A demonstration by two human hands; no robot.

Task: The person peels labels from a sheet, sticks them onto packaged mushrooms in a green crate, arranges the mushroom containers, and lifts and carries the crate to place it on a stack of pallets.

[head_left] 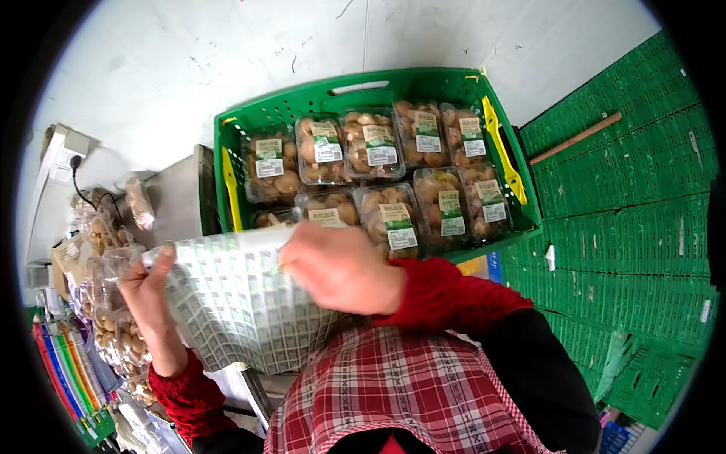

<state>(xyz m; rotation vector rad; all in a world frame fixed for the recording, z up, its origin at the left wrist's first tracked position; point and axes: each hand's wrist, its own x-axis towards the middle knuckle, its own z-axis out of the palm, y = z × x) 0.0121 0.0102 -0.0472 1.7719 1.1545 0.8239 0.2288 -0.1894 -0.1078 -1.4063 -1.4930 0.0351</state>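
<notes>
My left hand [147,291] grips the left edge of a large sheet of printed labels [234,303], held up in front of me. My right hand [340,268] rests on the sheet's upper right part, fingers curled at its top edge near one label. Just beyond the sheet stands a green plastic crate [234,129] filled with several clear packs of brown mushrooms [393,216], each bearing a white and green label. The sheet hides the crate's near left corner.
Unlabelled wrapped mushroom packs [113,325] pile at the left beside a metal surface [178,197]. Stacked green crates [635,204] fill the right side, a wooden stick [575,138] lying on them. A wall socket with a plugged cable [68,163] is at far left.
</notes>
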